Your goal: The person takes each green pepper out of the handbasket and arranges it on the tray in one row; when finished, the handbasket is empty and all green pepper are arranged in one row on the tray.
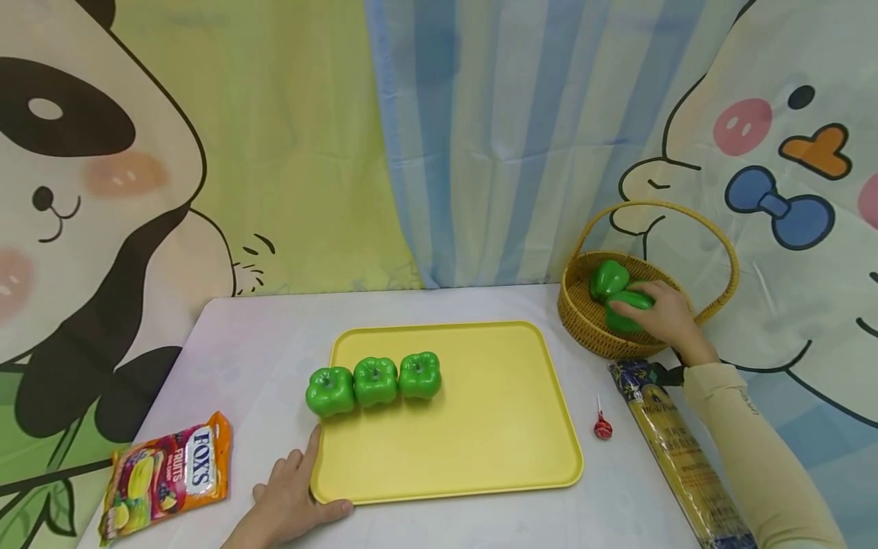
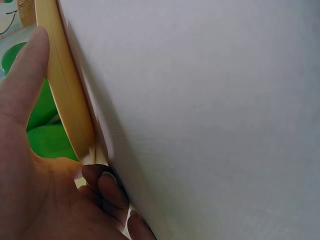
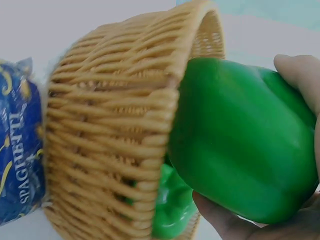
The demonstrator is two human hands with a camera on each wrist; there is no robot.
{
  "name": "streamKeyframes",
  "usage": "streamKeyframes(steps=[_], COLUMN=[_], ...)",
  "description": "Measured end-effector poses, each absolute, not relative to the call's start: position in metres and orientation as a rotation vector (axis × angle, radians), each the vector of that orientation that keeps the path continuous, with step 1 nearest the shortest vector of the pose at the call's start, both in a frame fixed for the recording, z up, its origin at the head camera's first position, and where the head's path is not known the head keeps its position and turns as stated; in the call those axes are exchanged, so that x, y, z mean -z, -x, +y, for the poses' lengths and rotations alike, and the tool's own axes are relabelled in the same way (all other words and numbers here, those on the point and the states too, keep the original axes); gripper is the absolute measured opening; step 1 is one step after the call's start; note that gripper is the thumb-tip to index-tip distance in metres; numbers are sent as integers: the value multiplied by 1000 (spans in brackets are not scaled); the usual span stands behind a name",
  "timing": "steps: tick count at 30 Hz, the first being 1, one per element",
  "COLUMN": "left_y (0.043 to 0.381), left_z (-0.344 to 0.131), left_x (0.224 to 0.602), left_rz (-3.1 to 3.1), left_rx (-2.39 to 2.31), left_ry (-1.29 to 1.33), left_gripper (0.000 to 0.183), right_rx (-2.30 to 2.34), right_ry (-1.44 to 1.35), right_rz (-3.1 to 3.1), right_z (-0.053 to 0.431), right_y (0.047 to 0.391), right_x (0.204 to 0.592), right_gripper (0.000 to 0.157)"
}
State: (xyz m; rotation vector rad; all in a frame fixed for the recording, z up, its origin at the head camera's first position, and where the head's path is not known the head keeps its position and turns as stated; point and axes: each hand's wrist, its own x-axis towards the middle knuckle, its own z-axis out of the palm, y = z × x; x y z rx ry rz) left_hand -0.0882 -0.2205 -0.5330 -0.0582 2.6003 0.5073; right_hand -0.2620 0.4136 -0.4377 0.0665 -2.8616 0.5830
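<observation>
My right hand [image 1: 661, 311] grips a green bell pepper [image 3: 245, 140] at the rim of the wicker basket [image 1: 583, 320]. Thumb and fingers curl round the pepper's sides in the right wrist view. Another green pepper [image 1: 609, 279] lies inside the basket beside it. At the near left corner of the yellow tray [image 1: 480, 427], my left hand [image 1: 288, 488] rests with thumb and forefinger spread along the tray's edge. Three green peppers [image 1: 376, 381] stand in a row across the tray's left side, the leftmost overlapping its rim.
A bag of fruit candy [image 1: 168, 476] lies at the left of the white table. Right of the tray is a red lollipop [image 1: 603, 427]. A spaghetti packet [image 1: 675, 450] lies under the right forearm, close to the basket, whose tall handle [image 1: 727, 252] arches over it.
</observation>
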Motion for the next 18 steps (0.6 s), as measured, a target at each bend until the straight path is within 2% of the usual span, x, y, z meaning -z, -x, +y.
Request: streamKeyframes(steps=[11,18], left_y=[88,88], left_z=[-221,-222], left_x=[533,532], left_rz=[2600,2596], left_rx=[-508,-520], left_ry=[52,58], left_gripper=[145,145], right_rx=[-669,-669], right_ry=[-73,-167], right_rz=[-2873,-2836], right_z=[394,380], right_y=[254,251], right_x=[418,410], right_gripper=[74,67])
